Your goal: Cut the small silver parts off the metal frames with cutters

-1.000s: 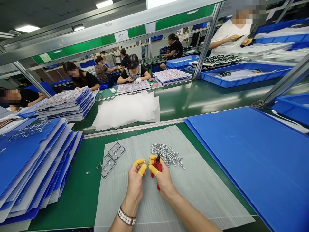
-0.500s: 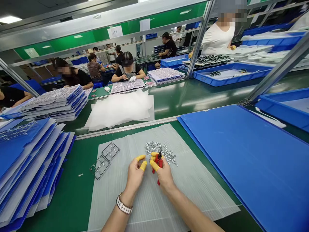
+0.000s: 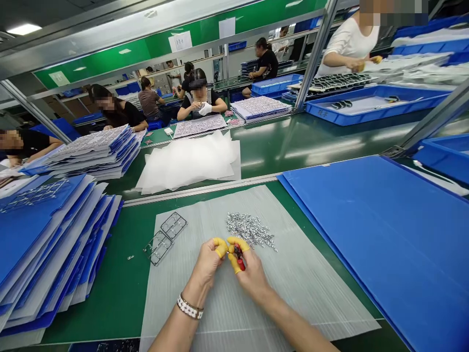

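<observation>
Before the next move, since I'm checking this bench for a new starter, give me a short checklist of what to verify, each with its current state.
Tool in hand: ok, the right hand grips the red-handled pliers.
Finger protection: ok, yellow finger cots show on both hands.
Loose parts contained: ok, the pile of small metal parts lies on the translucent ribbed sheet.
Stray pieces: not ok, a small stray metal piece lies on the green bench, off the sheet.
Left-hand pinch: cannot tell, the left hand is close against the pliers, and whether its fingers hold anything is hidden.
</observation>
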Demonstrator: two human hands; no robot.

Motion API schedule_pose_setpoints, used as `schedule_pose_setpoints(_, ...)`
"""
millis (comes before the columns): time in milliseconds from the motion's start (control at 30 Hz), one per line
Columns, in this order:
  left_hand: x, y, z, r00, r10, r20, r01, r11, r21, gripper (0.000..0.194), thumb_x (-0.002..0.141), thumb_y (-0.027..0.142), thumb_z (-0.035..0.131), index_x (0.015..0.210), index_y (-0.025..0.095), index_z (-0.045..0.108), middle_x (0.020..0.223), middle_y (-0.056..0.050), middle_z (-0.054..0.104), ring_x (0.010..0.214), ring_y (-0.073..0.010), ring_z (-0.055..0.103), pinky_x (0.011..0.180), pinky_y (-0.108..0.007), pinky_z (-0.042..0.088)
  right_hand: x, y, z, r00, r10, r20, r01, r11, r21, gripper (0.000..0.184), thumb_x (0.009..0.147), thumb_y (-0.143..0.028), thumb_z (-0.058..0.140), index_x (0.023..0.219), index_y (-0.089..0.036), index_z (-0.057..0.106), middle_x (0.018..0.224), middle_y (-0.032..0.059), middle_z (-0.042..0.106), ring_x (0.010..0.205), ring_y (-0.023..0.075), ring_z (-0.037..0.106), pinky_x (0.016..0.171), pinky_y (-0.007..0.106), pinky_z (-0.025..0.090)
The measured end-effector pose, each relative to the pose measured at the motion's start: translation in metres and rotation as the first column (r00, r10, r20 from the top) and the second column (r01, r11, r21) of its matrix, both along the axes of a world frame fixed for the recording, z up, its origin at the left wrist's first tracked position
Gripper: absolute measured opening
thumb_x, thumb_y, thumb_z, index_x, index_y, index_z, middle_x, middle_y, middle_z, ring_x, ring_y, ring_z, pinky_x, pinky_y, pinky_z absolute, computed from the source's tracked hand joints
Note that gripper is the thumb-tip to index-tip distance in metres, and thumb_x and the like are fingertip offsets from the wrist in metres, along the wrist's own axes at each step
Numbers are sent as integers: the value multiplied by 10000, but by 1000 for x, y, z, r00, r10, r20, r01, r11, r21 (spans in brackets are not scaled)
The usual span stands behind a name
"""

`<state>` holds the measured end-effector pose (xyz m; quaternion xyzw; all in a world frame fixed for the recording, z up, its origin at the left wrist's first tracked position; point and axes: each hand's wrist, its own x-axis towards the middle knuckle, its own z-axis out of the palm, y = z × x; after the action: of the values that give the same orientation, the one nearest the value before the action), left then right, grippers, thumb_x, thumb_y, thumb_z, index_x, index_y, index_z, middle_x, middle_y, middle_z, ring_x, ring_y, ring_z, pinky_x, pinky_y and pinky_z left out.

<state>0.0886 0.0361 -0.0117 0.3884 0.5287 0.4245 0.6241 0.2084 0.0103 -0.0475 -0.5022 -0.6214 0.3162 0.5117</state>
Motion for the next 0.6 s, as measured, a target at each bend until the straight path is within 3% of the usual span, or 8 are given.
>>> schedule_pose_setpoints(133,0,-4,-3,994,30,-102,-22,996,82,220,626,336,655,572,160,535,526,38,490,504,-82,396,494,-208,283,1,0,-1,982,31,185,-61,986,157,361,798,-141,436,1144,-226,497,991,80,640,876,203,612,746,335,507)
schedule_pose_setpoints(233,-15,-1,-5,977,35,-212,-10,993,117,279,721,390,568,591,145,599,509,12,535,441,-79,379,458,-218,276,14,6,0,932,84,352,-173,958,228,442,776,-104,406,1196,-225,471,989,75,639,882,207,611,737,336,503)
schedule_pose_setpoints(367,-78,8,-5,908,152,-391,-70,974,215,298,758,392,520,821,150,682,700,-39,662,487,-105,472,481,-230,339,51,24,-6,818,-12,575,-147,962,229,407,790,-168,409,1183,-218,503,835,66,638,770,234,608,660,354,487)
schedule_pose_setpoints(467,-141,9,-2,795,290,-533,-143,943,300,287,753,363,519,874,156,678,736,-53,669,606,-159,558,537,-252,390,71,40,-9,726,-42,686,-126,973,193,348,776,-234,433,1099,-224,560,766,68,641,716,262,600,607,367,470)
schedule_pose_setpoints(600,-196,16,6,620,367,-694,-133,920,367,258,769,306,494,904,170,667,845,-73,675,751,-200,596,672,-309,440,51,51,3,681,-27,732,-129,979,156,330,765,-226,422,1054,-207,580,788,87,646,755,274,602,630,373,465)
